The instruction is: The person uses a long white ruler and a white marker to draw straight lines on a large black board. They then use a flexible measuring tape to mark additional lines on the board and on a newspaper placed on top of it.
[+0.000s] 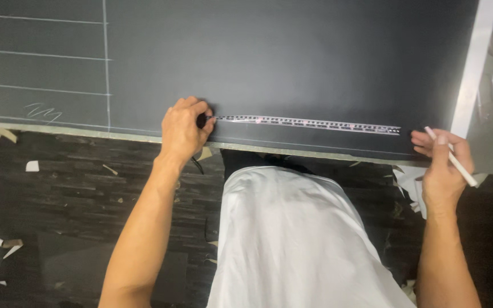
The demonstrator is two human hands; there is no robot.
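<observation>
Scene dim overall; dark board (292,63) and dark floor (75,188) absorb most light. Soft sheen across the board's upper middle suggests diffuse light from above. Specular glare on the metal tape (309,121), with small pinkish highlights. White shirt (292,239) is the brightest area, near overexposure, folds faint. Short shadow at the left hand (182,130) against the board. Right edge hazy and out of focus beyond the pale strip (475,63). Slight wide-angle bowing of chalk lines (41,54) at left. Mild softness, little motion blur.
</observation>
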